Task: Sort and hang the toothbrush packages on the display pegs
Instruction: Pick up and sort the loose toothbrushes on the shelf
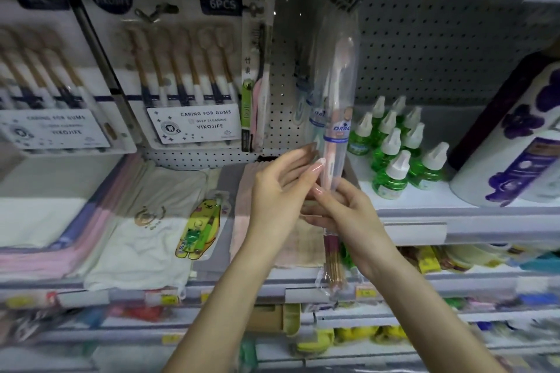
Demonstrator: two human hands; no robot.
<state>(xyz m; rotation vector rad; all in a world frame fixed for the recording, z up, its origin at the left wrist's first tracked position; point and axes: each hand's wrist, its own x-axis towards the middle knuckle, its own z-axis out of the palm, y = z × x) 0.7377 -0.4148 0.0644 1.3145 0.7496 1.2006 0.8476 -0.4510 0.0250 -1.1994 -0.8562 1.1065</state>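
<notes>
A long, clear, soft plastic toothbrush package (336, 85) hangs upright in front of the grey perforated pegboard (439, 48), with its top at a dark wire peg (348, 4). Blur hides whether it is threaded on. Inside is a pale pink brush, and a blue band across it reads "DRBO", the rest cut off.

The left hand (281, 188) has a loose, wide grip, its fingers nearly straight with long glossy nails, and the fingertips (318, 163) touch the package's lower end. The right hand (348, 212) sits just below with a narrow grip, its fingers curled round a second clear package (333, 263) of dark-red and gold-handled brushes that hangs down below the palm.

To the left, two white card multipacks (188, 70) hold rows of brushes with wood-coloured, navy and white handles. They are printed "6PCS", "CARING FOR GUMS", "DEEP CLEANING" and "YIKOJIFE". Beside them hangs a slim pack (257, 70) with a pink brush.

To the right on the shelf are translucent green bottles (394, 148) with white conical caps, and a large white bottle (515, 136) with purple flowers. Folded pink and white cloths (136, 221) lie below, and a yellow cartoon-shaped pack (200, 230) rests on them.
</notes>
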